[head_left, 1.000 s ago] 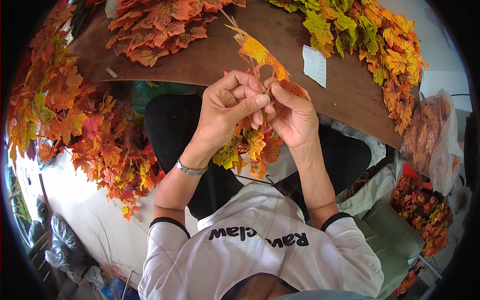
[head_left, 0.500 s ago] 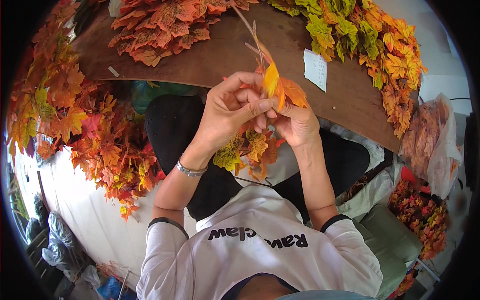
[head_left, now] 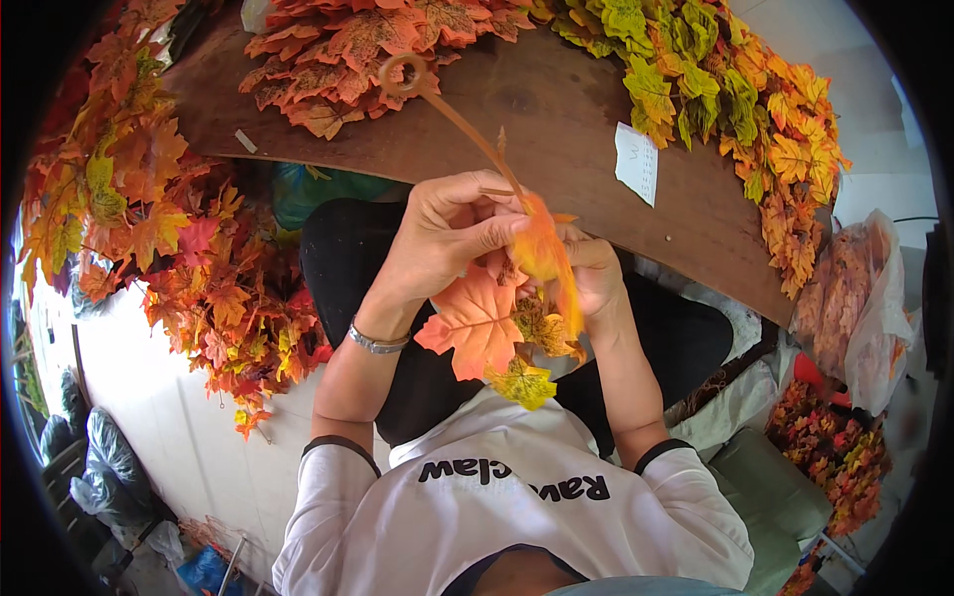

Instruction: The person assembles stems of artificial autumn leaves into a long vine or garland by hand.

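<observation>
Between my two hands is an artificial maple-leaf branch (head_left: pixel 467 129), its brown stem slanting up and to the left to a ring-shaped end. My left hand (head_left: pixel 445 233) is closed around the stem, with thumb and fingers pinched beside a blurred yellow-orange leaf (head_left: pixel 537 243). My right hand (head_left: pixel 596 278) is closed on the branch from the other side, its fingertips partly hidden behind that leaf. Below my fingers hang a coral leaf (head_left: pixel 477 320) and a yellow-green leaf (head_left: pixel 523 384), over my lap.
A brown board (head_left: pixel 581 89) lies ahead, bearing a pile of coral leaves (head_left: pixel 383 40), yellow-green leaves (head_left: pixel 651 84) and a torn paper slip (head_left: pixel 636 162). Leafy branches (head_left: pixel 214 288) hang at left. A plastic bag of leaves (head_left: pixel 855 298) stands at right.
The branch has turned and come nearer in my hands: its ring end now shows, and the coral leaf has swung into view below my left hand. Both hands have dropped slightly.
</observation>
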Demonstrator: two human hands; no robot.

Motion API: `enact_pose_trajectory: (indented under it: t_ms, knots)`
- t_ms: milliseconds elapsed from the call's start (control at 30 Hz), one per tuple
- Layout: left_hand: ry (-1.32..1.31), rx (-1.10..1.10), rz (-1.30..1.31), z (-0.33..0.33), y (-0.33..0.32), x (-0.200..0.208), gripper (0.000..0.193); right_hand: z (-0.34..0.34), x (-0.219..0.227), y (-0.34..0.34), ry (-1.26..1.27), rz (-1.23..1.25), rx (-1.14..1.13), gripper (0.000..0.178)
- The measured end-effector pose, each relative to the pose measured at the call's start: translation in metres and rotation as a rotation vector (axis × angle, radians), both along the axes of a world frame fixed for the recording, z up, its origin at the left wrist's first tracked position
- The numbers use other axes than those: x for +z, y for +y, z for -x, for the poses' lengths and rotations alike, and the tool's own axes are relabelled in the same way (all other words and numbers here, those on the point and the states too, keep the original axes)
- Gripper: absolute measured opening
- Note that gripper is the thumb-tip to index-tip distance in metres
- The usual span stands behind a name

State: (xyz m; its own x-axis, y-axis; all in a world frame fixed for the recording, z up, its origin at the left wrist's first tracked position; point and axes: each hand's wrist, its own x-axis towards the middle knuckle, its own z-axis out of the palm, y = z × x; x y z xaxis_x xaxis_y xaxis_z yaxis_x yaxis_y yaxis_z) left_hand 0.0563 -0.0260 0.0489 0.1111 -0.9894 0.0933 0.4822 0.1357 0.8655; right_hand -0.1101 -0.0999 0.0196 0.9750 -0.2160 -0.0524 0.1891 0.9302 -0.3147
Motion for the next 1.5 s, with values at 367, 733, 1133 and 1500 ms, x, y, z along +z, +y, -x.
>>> enact_pose_trajectory:
  t_ms: [367, 733, 1133, 1500]
  knots:
    - [-0.809, 0.548, 0.282, -0.002, 0.0, 0.006, 0.015, -0.033, 0.03, -0.091, 0.577, 1.082, -0.463, 0.022]
    - [-0.531, -0.255, 0.375, 0.006, 0.005, 0.004, 0.008, -0.163, 0.09, -0.236, 0.666, 2.029, -0.748, 0.027]
    - [-0.385, -0.086, 0.324, -0.004, 0.006, 0.008, 0.012, -0.236, 0.102, -0.279, 0.713, 2.381, -0.358, 0.024]
    - [-0.104, -0.218, 0.041, -0.01, 0.012, 0.012, 0.01, -0.232, 0.109, -0.28, 0.798, 2.335, -0.362, 0.022]
